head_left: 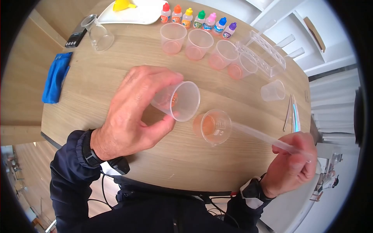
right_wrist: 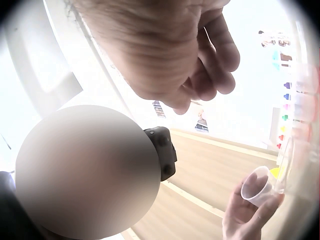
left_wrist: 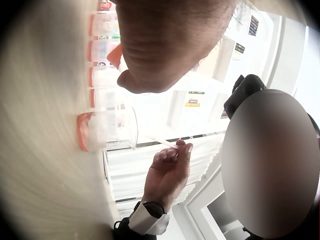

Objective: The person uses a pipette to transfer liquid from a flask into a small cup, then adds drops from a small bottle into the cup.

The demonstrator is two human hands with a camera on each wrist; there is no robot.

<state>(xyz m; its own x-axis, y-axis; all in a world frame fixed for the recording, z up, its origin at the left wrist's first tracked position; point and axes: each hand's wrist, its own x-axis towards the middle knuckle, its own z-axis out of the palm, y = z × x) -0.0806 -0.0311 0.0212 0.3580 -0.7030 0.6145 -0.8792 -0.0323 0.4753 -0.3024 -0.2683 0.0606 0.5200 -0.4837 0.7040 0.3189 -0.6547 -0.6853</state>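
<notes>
My left hand (head_left: 134,110) grips a clear plastic cup (head_left: 188,101) between thumb and fingers, tilted with its mouth toward the right. A little orange-red shows at the bottom of the cup. Just right of it on the table stands a clear beaker (head_left: 222,130) with orange liquid and printed marks. My right hand (head_left: 297,163) pinches a long translucent plastic dropper (head_left: 264,136), whose thin end lies right at the beaker's rim in the head view. In the right wrist view the held cup (right_wrist: 256,187) appears low on the right, with the left hand (right_wrist: 245,215) around it.
Four plastic cups (head_left: 173,37) with pinkish bottoms line the back, behind them several color dropper bottles (head_left: 187,19). A test tube rack (head_left: 268,58), small cup (head_left: 272,91) and tweezers (head_left: 287,112) lie right. Flask (head_left: 101,38), scale (head_left: 75,38), blue cloth (head_left: 57,79), white tray (head_left: 149,13) and yellow funnel (head_left: 122,5) are left.
</notes>
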